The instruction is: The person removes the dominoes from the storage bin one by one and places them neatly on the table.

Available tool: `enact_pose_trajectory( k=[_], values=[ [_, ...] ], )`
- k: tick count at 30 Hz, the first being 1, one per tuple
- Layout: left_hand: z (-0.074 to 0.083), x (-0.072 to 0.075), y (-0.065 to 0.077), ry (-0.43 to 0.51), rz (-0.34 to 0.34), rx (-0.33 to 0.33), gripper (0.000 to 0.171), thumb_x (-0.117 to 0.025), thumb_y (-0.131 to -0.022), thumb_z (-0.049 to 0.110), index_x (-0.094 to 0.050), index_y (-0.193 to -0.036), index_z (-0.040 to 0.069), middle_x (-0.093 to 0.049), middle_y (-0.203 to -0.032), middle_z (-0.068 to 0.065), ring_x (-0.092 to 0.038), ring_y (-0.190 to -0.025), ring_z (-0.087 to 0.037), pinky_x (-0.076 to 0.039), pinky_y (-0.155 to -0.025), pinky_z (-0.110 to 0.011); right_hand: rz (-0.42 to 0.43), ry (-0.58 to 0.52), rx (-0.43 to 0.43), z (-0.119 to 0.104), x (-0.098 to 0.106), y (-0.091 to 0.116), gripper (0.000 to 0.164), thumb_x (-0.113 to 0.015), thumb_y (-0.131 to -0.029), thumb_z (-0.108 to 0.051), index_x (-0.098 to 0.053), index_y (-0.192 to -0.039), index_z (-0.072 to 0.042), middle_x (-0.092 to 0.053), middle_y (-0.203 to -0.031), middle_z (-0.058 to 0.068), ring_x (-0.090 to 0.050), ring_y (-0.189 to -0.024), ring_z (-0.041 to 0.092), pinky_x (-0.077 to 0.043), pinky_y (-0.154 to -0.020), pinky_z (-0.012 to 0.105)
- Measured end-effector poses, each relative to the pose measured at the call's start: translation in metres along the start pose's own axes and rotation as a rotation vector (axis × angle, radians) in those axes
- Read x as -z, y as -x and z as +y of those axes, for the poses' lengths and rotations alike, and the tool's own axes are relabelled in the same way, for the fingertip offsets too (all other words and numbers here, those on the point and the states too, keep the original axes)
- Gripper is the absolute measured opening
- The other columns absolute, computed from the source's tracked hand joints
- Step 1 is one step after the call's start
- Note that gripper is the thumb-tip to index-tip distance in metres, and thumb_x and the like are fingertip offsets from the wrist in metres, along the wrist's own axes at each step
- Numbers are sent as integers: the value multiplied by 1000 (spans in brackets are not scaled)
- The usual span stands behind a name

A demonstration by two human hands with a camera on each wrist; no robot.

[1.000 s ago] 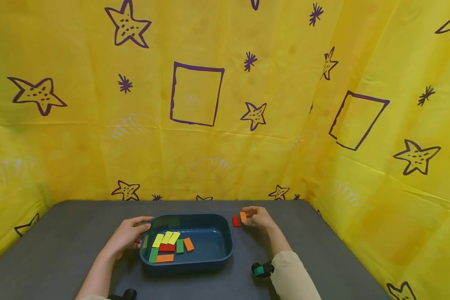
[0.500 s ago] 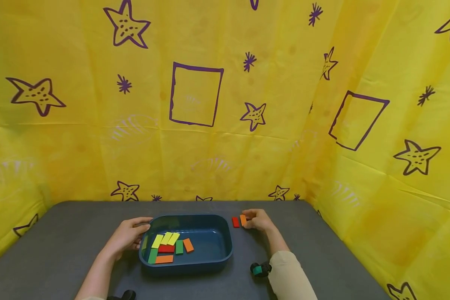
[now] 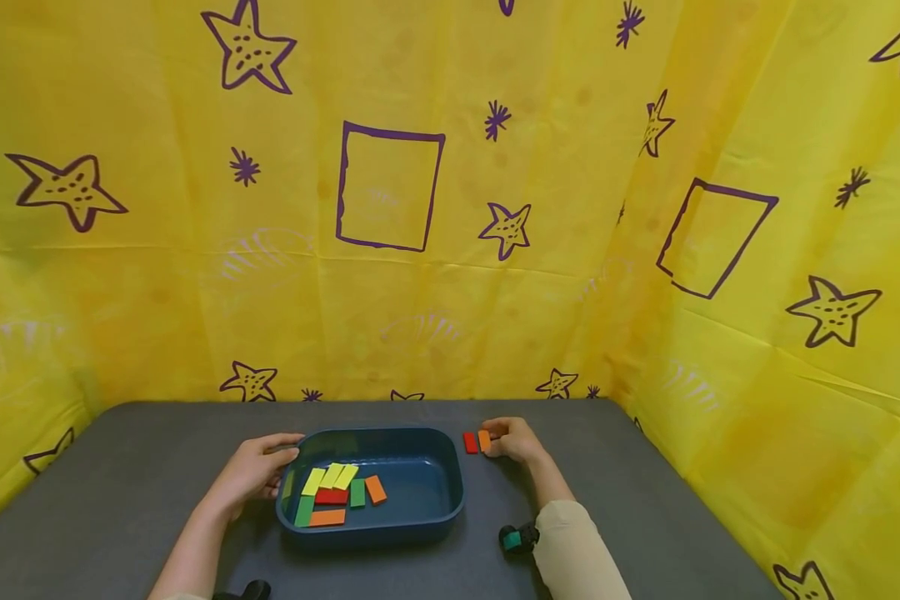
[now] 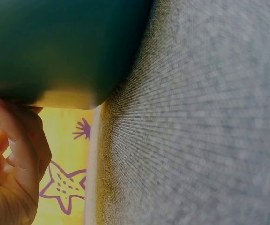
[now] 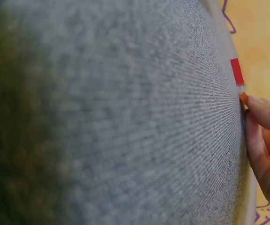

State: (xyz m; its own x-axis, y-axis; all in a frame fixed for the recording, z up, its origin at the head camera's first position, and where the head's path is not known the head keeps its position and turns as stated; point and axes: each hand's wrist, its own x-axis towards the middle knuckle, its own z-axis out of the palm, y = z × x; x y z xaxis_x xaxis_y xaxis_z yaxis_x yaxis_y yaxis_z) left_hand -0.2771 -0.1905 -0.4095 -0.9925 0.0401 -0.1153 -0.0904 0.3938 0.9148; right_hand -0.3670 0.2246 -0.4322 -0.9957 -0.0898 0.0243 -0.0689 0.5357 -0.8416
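Right of the lower centre in the head view, the right hand (image 3: 517, 439) is pinching an orange block (image 3: 483, 442) between its fingers, just beside a red block (image 3: 470, 442) on the grey bench (image 3: 390, 575). At lower centre left, the left hand (image 3: 251, 471) touches the left end of the blue box (image 3: 375, 533) which contains coloured blocks (image 3: 332, 497); whether its fingers grip the rim, I cannot tell.

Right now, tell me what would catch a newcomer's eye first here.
The yellow star-patterned curtain fills the head view above the dark table. There, a blue tray holds yellow, green, red and orange blocks, the left hand at its left end. Beyond its right end, the right hand pinches an orange block beside a red block.
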Motion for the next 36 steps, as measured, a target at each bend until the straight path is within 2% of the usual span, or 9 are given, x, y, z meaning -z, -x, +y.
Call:
enact_pose_trajectory(
  k=[7, 15, 24, 28, 36],
  values=[
    [-1, -1, 1, 4, -2, 4, 47, -49, -102, 19, -47, -143, -2, -65, -84, -7, -55, -59, -14, -52, -55, -27, 9, 48, -32, -1, -1, -1, 49, -71, -74, 12, -66, -122, 5, -67, -117, 25, -63, -101, 29, -57, -81, 33],
    [-1, 0, 0, 0, 4, 1, 47, -49, -102, 20, -47, -143, -2, -66, -84, -7, -55, -59, -14, -51, -55, -27, 25, 60, -20, 0, -2, -2, 47, -71, -72, 13, -68, -118, 6, -70, -111, 23, -62, -90, 21, -56, -79, 32],
    [0, 0, 1, 7, 2, -7, 47, -50, -102, 19, -46, -143, -3, -66, -87, -8, -56, -59, -14, -52, -55, -27, 32, -8, -48, -1, -1, -4, 46, -73, -71, 11, -67, -117, 8, -68, -112, 25, -63, -90, 22, -56, -72, 28],
    [-1, -1, 1, 9, 1, -14, 47, -50, -102, 20, -47, -143, -2, -66, -86, -8, -55, -60, -14, -52, -55, -27, 18, -57, -81, -4, -1, -3, 47, -72, -74, 9, -64, -120, 9, -65, -118, 28, -63, -86, 21, -58, -73, 32],
    [-1, 0, 0, 11, -1, -15, 47, -50, -102, 19, -46, -143, -3, -67, -88, -8, -56, -60, -14, -52, -55, -27, 21, -62, -57, -11, 2, -3, 43, -68, -79, 9, -63, -121, 8, -64, -114, 28, -64, -81, 19, -59, -70, 34]
  ],
)
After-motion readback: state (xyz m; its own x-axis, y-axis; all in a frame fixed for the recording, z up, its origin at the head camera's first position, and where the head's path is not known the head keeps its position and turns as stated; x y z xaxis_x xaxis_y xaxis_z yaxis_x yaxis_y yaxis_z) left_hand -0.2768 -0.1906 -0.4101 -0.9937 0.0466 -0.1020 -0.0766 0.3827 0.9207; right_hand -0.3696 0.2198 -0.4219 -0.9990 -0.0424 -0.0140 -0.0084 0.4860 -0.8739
